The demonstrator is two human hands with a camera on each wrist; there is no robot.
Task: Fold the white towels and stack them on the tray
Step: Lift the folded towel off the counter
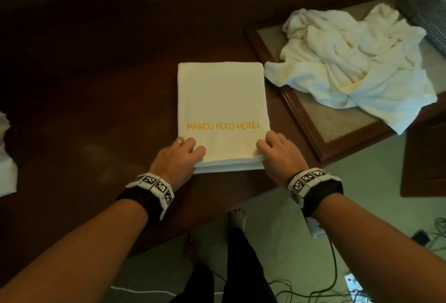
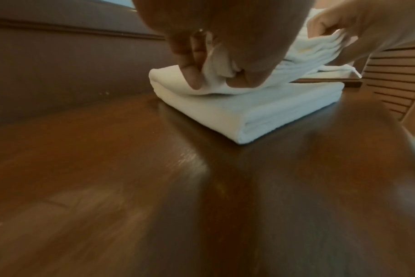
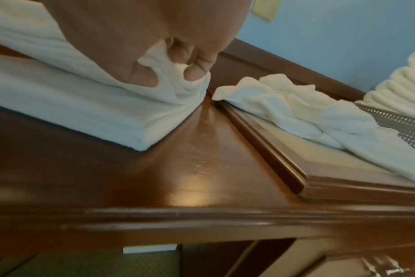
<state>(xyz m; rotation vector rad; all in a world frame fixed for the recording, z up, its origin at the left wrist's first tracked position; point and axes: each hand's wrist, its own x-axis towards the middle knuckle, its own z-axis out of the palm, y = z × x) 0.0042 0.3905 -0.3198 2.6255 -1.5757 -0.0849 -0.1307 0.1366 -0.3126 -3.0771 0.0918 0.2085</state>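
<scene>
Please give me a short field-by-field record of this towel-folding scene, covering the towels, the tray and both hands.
surface: dark wooden table
folded towel: white, lettered MARCO POLO HOTEL, lies flat on the table beside the tray
left hand: pinches the towel's near left corner
right hand: pinches the near right corner, upper layers lifted
tray: wooden frame, to the right of the folded towel
crumpled towel: white, unfolded, heaped on the tray, one end hanging over its edge
basket: perforated, far right, holds more white cloth

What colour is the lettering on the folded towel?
Yellow-orange, on the white folded towel; the lettering shows best in the head view.
</scene>
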